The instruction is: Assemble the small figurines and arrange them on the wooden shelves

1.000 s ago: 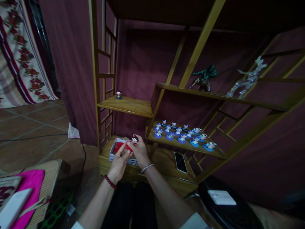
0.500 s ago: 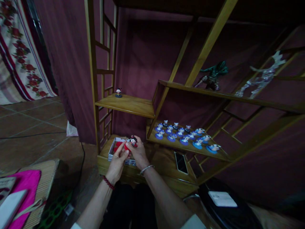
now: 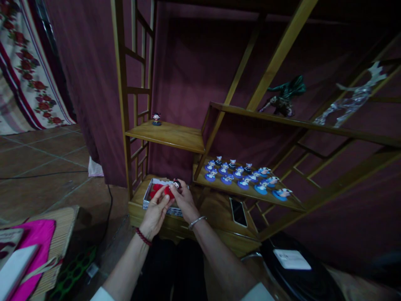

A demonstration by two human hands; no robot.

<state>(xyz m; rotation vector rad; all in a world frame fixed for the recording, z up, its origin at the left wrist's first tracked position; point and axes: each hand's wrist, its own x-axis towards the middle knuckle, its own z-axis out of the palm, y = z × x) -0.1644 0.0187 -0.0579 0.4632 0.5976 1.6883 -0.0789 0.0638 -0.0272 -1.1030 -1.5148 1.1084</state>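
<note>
My right hand is closed around a small dark-haired doll figurine, whose head shows above the fingers. With its fingers pinched, my left hand holds a red rounded piece against the figurine's lower end. Whether the two parts are joined, I cannot tell. Just behind and below the hands lies an open white box with more red pieces in it. My hands cover part of the box.
A similar figurine stands on the small upper shelf. Several little figurines on blue and dark bases fill the shelf to the right. A phone lies on the lower board. Dark green and clear statues stand higher up.
The figurine has turned and sunk deeper into my right hand, so less of it shows. More of the red piece faces me. The view has shifted slightly.
</note>
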